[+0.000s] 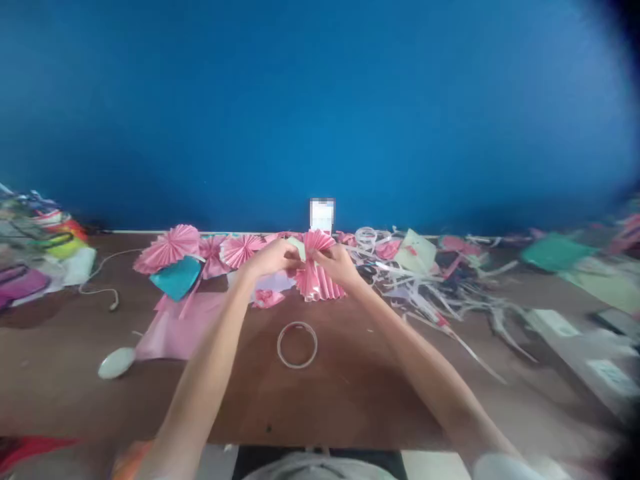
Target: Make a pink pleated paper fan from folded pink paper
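Our left hand (273, 259) and right hand (340, 263) meet at the far side of the tabletop (350, 400). Both pinch the top of a pleated pink paper fan (318, 273), which stands upright between them with its lower folds on the tabletop. The fingers are closed on the paper, though blur hides the exact grip.

Nearer to us, apart from the fan, lies a clear ring (297, 345). To the left of the hands a row of finished pink rosettes (170, 248) lies along the blue wall (320, 100). A teal paper piece (176, 278) sits below them, and a flat pink sheet (173, 330) nearer to us. A white oval object (116, 363) lies just beside that sheet. To the right spreads a tangle of white strips (430, 297).
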Action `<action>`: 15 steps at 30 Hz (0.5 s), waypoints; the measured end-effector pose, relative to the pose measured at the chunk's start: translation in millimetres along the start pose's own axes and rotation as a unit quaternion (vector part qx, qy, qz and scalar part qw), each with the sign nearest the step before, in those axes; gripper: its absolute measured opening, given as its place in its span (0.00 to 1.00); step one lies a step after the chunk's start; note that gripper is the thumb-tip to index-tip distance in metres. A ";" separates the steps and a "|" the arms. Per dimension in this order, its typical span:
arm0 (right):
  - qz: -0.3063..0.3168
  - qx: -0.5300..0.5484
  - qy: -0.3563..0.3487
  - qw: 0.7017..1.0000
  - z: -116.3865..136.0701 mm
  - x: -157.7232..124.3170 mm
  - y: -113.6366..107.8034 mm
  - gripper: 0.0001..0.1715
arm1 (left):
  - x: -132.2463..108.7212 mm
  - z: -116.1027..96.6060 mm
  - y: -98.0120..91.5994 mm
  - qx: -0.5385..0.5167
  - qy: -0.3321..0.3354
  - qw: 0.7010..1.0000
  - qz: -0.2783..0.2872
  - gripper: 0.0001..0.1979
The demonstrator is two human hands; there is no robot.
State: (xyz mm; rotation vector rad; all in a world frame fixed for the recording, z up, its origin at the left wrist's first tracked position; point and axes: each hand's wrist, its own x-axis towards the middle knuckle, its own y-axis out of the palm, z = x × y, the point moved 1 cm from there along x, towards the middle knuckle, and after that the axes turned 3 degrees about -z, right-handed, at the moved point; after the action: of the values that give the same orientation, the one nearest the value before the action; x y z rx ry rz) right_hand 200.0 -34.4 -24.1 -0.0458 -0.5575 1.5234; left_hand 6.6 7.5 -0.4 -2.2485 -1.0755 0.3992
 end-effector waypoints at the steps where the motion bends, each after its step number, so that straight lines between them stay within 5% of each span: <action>1: 0.001 0.011 -0.006 1.000 -0.7 -0.5 0.4 0.25 | -0.3 0.8 -0.8 -0.013 -0.005 1.000 0.002 0.21; 9: -0.048 0.080 -0.001 0.996 -3.4 3.1 -8.4 0.24 | -0.3 7.6 4.2 -0.151 0.024 0.985 -0.074 0.23; 15: -0.041 0.093 0.015 0.995 -0.6 4.4 -9.4 0.24 | 11.0 3.8 25.2 -0.371 0.094 0.912 -0.148 0.20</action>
State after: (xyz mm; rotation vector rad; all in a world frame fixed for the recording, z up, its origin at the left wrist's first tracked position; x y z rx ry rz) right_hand 208.7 -30.7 -19.7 0.0969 -0.3881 1.4850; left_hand 26.6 5.4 -19.6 -2.6045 -1.6195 -0.4264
